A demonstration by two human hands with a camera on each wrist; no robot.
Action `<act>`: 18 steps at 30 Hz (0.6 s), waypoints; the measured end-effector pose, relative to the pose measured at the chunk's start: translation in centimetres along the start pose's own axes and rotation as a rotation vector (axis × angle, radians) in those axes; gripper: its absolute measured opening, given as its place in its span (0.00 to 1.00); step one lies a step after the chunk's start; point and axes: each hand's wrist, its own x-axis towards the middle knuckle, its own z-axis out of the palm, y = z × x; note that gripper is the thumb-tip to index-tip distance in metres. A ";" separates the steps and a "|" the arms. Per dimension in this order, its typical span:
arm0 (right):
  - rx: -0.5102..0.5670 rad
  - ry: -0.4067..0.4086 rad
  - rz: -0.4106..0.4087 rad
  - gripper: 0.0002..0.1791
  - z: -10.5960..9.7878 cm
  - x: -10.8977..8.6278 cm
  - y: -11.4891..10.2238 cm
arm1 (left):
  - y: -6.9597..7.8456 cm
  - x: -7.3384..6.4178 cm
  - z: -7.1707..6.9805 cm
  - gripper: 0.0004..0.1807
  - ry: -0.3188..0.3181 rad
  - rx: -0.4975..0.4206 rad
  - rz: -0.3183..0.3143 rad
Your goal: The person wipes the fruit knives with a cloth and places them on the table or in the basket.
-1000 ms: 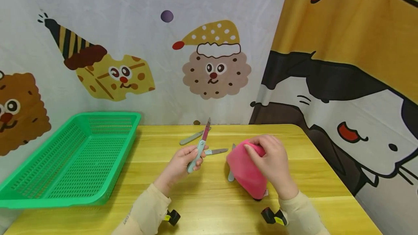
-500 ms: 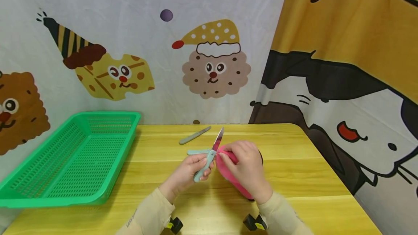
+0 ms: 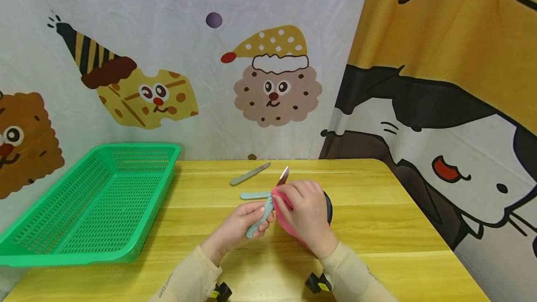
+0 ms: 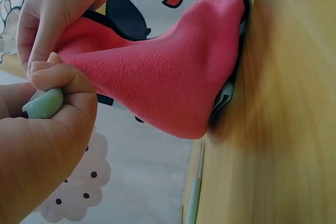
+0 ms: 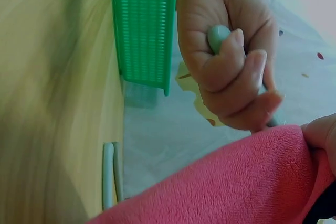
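My left hand (image 3: pixel 241 220) grips the mint-green handle of a knife (image 3: pixel 261 222), its blade (image 3: pixel 284 175) pointing up and away. With my right hand (image 3: pixel 305 211) I pinch a pink cloth (image 3: pixel 282 218) with a dark underside against the lower end of that blade. The cloth hangs down to the table in the left wrist view, and a pale green piece (image 4: pixel 224 97) shows under its edge. Another mint-handled knife (image 3: pixel 255 195) lies just beyond my hands, its blade hidden. Farther back lies a knife with a grey-green handle (image 3: pixel 243 178).
A green perforated plastic basket (image 3: pixel 71 260) stands on the left of the wooden table (image 3: pixel 386 227). Behind the table hangs a white curtain (image 3: pixel 189 36) with cartoon prints, and a yellow printed one is at the right.
My right hand has moved left with the pink cloth and now holds it against the blade of the knife. My left hand has shifted slightly right and nearer; the knife tilts more to the right.
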 end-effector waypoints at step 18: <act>0.000 0.086 0.114 0.08 -1.1 2.2 1.7 | 1.4 -0.4 -0.1 0.24 -0.057 -0.040 -0.026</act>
